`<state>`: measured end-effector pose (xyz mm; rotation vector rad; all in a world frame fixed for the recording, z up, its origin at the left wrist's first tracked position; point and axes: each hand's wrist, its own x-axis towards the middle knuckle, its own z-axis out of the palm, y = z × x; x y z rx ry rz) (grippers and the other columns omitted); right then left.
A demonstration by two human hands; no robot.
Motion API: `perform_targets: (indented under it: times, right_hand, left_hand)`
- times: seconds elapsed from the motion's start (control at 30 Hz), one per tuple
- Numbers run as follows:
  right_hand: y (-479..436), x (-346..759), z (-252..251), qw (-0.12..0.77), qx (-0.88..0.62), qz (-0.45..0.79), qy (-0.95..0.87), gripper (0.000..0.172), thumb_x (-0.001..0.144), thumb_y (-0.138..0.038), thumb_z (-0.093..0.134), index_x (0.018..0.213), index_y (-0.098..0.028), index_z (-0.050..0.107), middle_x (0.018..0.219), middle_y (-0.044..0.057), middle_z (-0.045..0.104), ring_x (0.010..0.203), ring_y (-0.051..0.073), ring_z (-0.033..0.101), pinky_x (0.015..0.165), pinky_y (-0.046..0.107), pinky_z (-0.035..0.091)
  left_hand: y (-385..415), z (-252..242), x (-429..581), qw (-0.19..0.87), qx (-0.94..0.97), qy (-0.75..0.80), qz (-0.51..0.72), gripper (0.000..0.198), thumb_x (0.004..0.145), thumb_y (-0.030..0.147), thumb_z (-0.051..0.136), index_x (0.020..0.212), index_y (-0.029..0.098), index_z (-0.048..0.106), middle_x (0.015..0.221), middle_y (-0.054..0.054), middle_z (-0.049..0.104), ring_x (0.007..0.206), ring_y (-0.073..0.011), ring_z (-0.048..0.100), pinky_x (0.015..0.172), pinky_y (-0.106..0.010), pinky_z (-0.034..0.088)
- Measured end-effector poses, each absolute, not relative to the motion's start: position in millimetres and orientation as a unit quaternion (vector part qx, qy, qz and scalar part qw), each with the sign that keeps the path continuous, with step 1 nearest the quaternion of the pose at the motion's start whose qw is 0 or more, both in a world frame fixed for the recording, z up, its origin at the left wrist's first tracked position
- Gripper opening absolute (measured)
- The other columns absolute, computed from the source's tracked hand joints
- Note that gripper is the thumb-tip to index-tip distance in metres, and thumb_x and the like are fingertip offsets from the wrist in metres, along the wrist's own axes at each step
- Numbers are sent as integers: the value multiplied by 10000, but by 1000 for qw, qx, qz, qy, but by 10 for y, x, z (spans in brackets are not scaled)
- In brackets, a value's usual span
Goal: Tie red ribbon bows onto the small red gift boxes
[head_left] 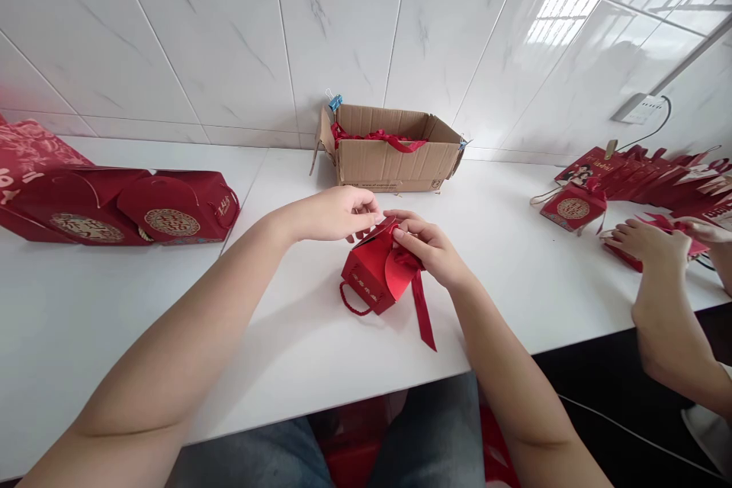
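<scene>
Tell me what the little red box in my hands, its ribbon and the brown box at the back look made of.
Red box: likely thin matte card, given its crisp folds and cut-out holes. Ribbon: probably satin fabric, hanging limp. Brown box: corrugated cardboard with raw, bent flaps.

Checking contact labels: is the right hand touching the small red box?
Touching. The head view shows the right hand with fingers on the ribbon and top flap of the small red box.

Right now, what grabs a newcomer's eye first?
The small red gift box at table centre, with the left hand and right hand pinching its top flaps and a red ribbon trailing toward the table edge. Behind it, an open cardboard carton stands against the tiled wall.
</scene>
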<state>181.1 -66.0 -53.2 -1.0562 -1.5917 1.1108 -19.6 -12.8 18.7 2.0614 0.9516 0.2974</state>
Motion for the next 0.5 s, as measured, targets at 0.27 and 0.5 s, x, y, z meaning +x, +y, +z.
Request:
perform_targets:
  times: [0.27, 0.5]
  right_hand:
    - [-665, 1799, -523, 449, -431, 450, -640, 347, 856, -482, 586, 655, -199, 598, 1230, 74, 567, 1066, 220, 564, 806, 342, 480]
    - [-658, 1814, -544, 473, -423, 439, -636, 250, 856, -482, 597, 900, -242, 649, 1348, 60, 536, 1194, 222, 537, 912, 343, 470]
  left_hand:
    - [-40, 99, -155, 449, 815, 355, 83, 222, 835, 405, 559, 748, 201, 545, 770, -14, 572, 694, -144, 527, 621, -300, 455]
    - [-209, 581, -518, 539, 625, 245, 509, 151, 867, 298, 596, 777, 182, 561, 718, 32, 587, 780, -130, 585, 745, -308, 415]
